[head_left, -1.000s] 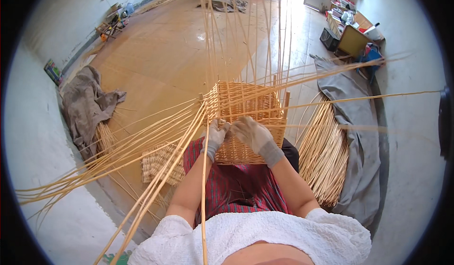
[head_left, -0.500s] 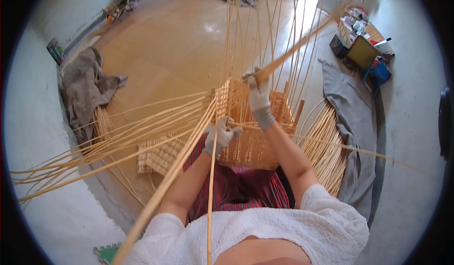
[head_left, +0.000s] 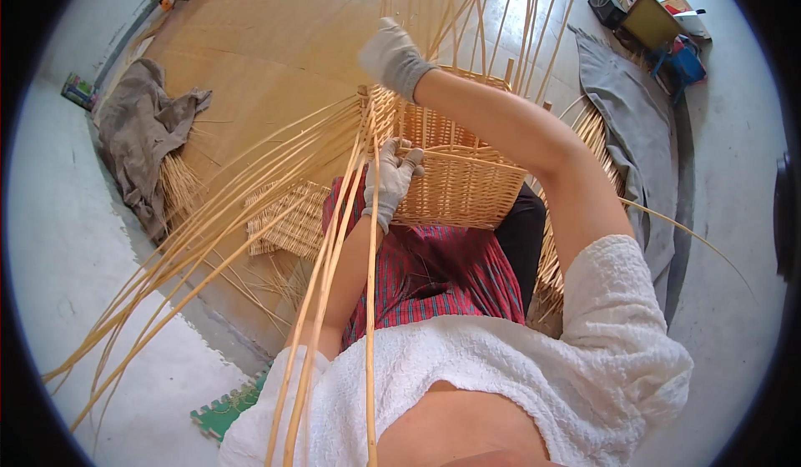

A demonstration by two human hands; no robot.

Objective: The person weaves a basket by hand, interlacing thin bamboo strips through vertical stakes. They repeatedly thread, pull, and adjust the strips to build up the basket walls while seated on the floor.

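Note:
A woven wicker basket (head_left: 459, 185) rests on my lap, with long upright rods (head_left: 534, 25) rising from its far side. My left hand (head_left: 390, 179), in a pale glove, is closed on the basket's near left corner, thumb and fingers pinching the weave and a rod. Several long loose rods (head_left: 209, 204) fan out from that corner to the left, and others run down over my left arm. Over the basket's far left corner is my right hand (head_left: 394, 54), also gloved. Its fingers are curled and smeared by motion, so whatever it holds is hidden.
A flat woven panel (head_left: 288, 217) lies on the floor to the left. Grey cloths cover rod bundles on the left (head_left: 142, 125) and right (head_left: 626, 108). Boxes and a blue container (head_left: 684, 62) stand at the far right by the wall. A green mat piece (head_left: 229, 409) lies lower left.
My right hand has swept left across the basket, its forearm now crossing above it. My left hand stays at the corner. The view has tilted, showing the basket higher.

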